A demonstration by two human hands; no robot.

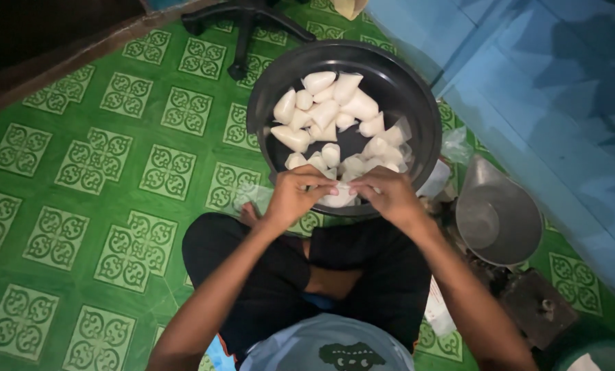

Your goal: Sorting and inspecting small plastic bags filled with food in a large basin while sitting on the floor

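Head view: both hands — left hand (295, 193), right hand (388, 194) — were pinched together on one small white cone-shaped plastic packet (338, 198) at the near rim of the round black basin (417, 103). Similar glossy packets (328, 113) filled it; a grey metal scale pan (497, 218) sat beside — green patterned floor (94, 158) below.

One black basin (417, 110), roughly twenty white filled packets (324, 113) inside; exact count unclear. One more packet (339, 198) between my two hands. One grey scale pan (497, 218).

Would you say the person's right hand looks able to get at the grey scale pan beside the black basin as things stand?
Probably yes: the scale pan sits open just beside the right hand, nothing between, though that hand now grips a white packet with the left hand.
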